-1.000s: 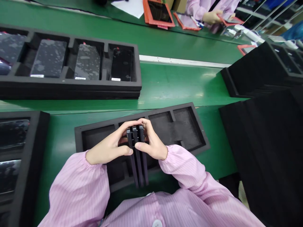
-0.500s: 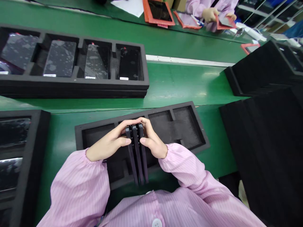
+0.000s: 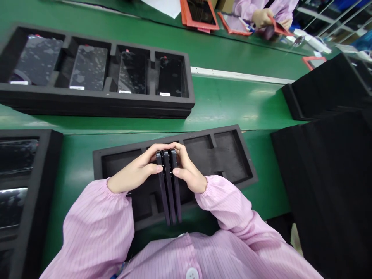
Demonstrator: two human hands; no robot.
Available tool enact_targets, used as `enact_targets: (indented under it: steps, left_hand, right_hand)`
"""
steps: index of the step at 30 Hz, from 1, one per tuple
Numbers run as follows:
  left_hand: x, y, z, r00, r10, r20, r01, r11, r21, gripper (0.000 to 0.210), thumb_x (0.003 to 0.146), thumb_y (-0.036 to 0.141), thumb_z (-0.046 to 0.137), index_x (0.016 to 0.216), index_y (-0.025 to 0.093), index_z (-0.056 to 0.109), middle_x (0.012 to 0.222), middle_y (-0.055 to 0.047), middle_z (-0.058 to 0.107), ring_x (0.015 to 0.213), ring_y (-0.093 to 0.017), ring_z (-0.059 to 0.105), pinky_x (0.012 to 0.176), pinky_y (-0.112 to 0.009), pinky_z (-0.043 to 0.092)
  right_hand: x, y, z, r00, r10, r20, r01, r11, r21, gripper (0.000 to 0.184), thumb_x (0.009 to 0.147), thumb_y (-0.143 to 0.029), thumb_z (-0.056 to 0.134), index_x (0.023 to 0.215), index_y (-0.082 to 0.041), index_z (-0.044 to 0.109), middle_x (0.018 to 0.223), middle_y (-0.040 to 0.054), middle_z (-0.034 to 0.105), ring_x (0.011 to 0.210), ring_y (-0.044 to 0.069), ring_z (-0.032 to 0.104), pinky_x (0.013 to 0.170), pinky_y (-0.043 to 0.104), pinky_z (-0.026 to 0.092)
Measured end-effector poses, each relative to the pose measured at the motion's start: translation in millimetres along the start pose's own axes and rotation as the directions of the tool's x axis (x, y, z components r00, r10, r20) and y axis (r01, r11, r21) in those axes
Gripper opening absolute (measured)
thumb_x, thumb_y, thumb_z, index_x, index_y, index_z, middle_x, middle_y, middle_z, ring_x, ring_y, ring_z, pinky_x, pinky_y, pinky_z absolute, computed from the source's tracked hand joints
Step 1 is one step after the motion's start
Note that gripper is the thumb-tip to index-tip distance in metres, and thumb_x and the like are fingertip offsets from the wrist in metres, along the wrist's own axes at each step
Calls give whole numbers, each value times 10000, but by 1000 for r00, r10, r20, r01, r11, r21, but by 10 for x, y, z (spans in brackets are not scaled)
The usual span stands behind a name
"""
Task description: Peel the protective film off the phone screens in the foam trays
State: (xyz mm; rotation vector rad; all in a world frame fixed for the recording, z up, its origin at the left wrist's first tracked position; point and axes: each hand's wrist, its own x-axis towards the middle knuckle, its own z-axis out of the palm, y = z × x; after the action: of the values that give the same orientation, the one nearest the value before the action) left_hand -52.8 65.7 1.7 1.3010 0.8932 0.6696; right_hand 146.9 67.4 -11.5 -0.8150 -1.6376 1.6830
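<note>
Three thin black phone-like slabs (image 3: 169, 190) stand on edge side by side between my hands, narrow gaps showing between them. My left hand (image 3: 136, 170) is closed on their left side, thumb on the near edge and fingers reaching over the far end. From the right, my right hand (image 3: 188, 170) grips them the same way, and the fingertips of both hands meet at the far end. Beneath the hands lies a black foam tray (image 3: 232, 155) whose visible compartments hold nothing. The slabs' flat faces are mostly hidden from me.
A stack of black foam trays (image 3: 116, 101) holding film-covered phones (image 3: 88, 68) stands at the back left. Another filled tray (image 3: 52, 174) is at the left. Tall black tray stacks (image 3: 322, 186) rise on the right. Across the bench, a co-worker's hands (image 3: 263, 18) hold an orange-edged item.
My view has shifted slightly, so the back tray stack appears farther right. My hands keep their grip on the slabs. The co-worker's orange-edged item has tilted.
</note>
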Motion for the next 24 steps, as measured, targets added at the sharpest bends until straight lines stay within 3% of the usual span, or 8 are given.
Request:
enact_targets:
  steps: [8,15,20,24]
  left_hand:
    - [5,16,-20,998,-54,-39,54,998,-10,487,833,261,538,1316,269,479,1422,-22,483,1292,-285,465,1071,-417,420]
    - [2,-56,-33,974,-210,-81,196,969,-149,430,877,334,494,1304,329,450,1362,-16,498,1211,-265,519,970,-419,496]
    - [23,-31,2,986,-13,-164,22,998,57,438,898,417,562,1276,232,442,1364,-64,485,1274,-250,464,1098,-382,385]
    - [17,29,173,975,21,-223,-10,999,50,499,845,406,647,1263,212,456,1339,-80,508,1228,-259,508,1043,-381,440]
  right_hand:
    - [36,13,27,999,48,7,-49,998,41,649,774,-314,503,1362,-202,252,1438,116,354,1370,269,333,1093,486,344]
    - [86,9,83,997,71,17,-73,993,92,700,808,-326,555,1423,-194,250,1449,109,356,1367,246,344,1148,456,301]
    - [68,10,108,983,155,98,-163,983,80,995,783,-408,750,1531,-302,102,1523,106,268,1233,242,489,985,412,500]
    - [1,86,91,980,188,61,-194,974,113,1229,693,-403,835,1544,-307,-46,1532,147,233,1257,253,490,1023,441,469]
